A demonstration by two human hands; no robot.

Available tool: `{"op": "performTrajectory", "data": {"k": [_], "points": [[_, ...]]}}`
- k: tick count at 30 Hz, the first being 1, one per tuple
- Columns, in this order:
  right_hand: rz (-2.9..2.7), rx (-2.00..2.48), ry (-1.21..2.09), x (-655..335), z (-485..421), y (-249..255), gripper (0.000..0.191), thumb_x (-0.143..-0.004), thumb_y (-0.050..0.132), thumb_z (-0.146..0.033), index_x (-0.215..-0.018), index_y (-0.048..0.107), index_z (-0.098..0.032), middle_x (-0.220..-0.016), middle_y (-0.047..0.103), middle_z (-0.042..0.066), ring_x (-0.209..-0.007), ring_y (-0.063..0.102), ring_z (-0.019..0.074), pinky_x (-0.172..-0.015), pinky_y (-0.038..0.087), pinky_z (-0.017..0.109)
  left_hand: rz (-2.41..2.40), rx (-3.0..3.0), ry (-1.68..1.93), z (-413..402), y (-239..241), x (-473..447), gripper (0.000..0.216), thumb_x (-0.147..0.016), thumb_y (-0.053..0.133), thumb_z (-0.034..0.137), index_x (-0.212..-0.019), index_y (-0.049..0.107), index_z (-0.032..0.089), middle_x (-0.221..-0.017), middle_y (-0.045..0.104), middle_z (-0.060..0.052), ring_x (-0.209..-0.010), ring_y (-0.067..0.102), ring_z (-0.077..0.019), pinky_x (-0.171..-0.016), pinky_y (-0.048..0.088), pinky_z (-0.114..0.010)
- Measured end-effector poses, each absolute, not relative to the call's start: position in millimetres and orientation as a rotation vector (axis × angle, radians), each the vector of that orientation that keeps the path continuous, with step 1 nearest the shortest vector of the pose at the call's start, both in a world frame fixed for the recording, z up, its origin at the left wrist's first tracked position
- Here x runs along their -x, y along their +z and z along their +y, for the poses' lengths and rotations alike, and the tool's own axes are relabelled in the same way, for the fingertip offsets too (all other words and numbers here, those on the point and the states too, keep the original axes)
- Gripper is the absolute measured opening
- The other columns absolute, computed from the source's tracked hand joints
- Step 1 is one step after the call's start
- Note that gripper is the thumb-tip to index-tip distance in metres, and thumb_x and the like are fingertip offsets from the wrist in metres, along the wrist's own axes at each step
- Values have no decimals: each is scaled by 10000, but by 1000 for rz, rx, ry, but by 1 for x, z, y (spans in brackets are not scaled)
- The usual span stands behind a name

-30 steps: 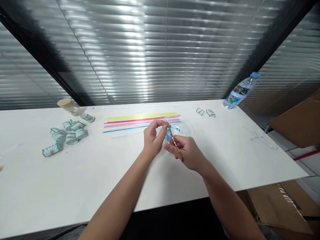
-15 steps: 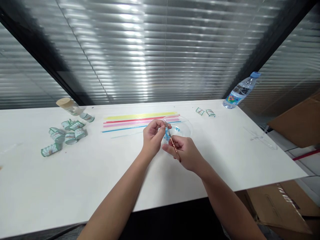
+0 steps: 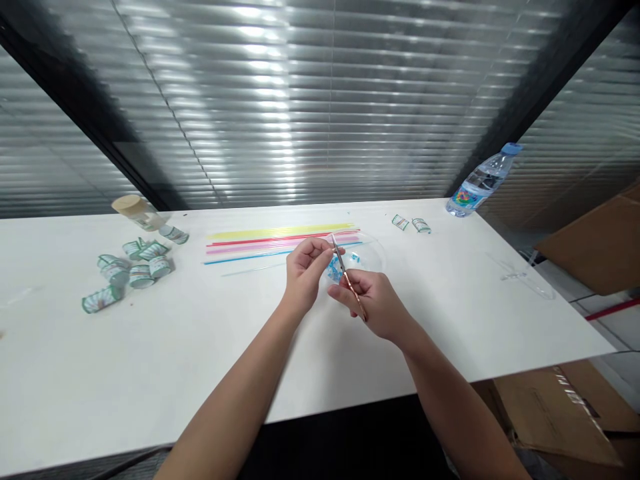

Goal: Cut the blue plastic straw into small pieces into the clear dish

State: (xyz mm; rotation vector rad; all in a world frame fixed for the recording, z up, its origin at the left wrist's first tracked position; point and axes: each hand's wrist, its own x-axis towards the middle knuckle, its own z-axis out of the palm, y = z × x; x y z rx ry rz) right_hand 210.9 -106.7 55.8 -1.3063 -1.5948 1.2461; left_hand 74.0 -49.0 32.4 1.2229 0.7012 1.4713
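My right hand (image 3: 373,297) is closed around the rose-gold handles of a pair of scissors (image 3: 350,283), whose blades point up and away. My left hand (image 3: 306,267) is pinched close to the blades; whatever sits between its fingertips is too small to make out. Beneath the hands stands a clear round dish (image 3: 381,257), partly hidden, with small blue pieces (image 3: 334,268) in it. Behind my left hand lie long thin straws or sticks in rows: yellow (image 3: 280,232), red (image 3: 265,239), pink (image 3: 240,249), blue (image 3: 245,257) and a pale one (image 3: 250,269).
Several green-and-white wrapped pieces (image 3: 142,276) lie at the left beside a clear jar with a tan lid (image 3: 137,211). Two similar wrapped pieces (image 3: 421,225) and a water bottle (image 3: 481,183) are at the back right. Cardboard boxes (image 3: 555,413) stand past the table's right edge.
The scissors and my right hand have shifted slightly right. My left hand stays almost in place, its fingers still pinched near the blades.
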Motion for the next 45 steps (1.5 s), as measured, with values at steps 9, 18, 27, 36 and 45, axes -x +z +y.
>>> {"op": "performTrajectory", "data": {"k": [9,18,27,36,45], "points": [[-1583,1269,1210,-210,-106,54,463,-776,635,-563,-616,389,-205,-530,345,-64,-507,372,86,-515,282,268,566,-968,1319,-48,43,-72,253,-743,714,311,-810,494,208,-880,731,-46,-905,699,-196,-901,496,-368],[-1579,1255,1225,-210,-107,55,476,-764,639,-579,-601,400,-201,-536,368,-60,-499,361,79,-505,270,271,513,-839,1170,-49,46,-72,253,-719,759,286,-828,545,204,-818,703,-28,-839,691,-178,-904,527,-372],[-1586,1225,1233,-210,-108,56,474,-769,635,-575,-607,392,-202,-531,365,-63,-498,374,78,-502,274,268,488,-785,1137,-51,46,-75,238,-736,752,301,-884,593,205,-938,689,-36,-887,686,-165,-929,530,-346],[-1533,1230,1255,-211,-107,54,443,-753,680,-524,-612,409,-203,-495,370,-69,-477,361,81,-488,254,265,471,-637,1114,-54,46,-81,194,-752,743,265,-866,605,191,-922,688,-15,-832,685,-118,-764,573,-223],[-1520,1244,1210,-210,-107,56,416,-753,699,-475,-592,435,-197,-468,396,-68,-465,337,73,-477,270,249,505,-530,1137,-57,48,-87,158,-810,700,259,-773,578,166,-932,708,-30,-755,683,-109,-728,577,-228]]}}
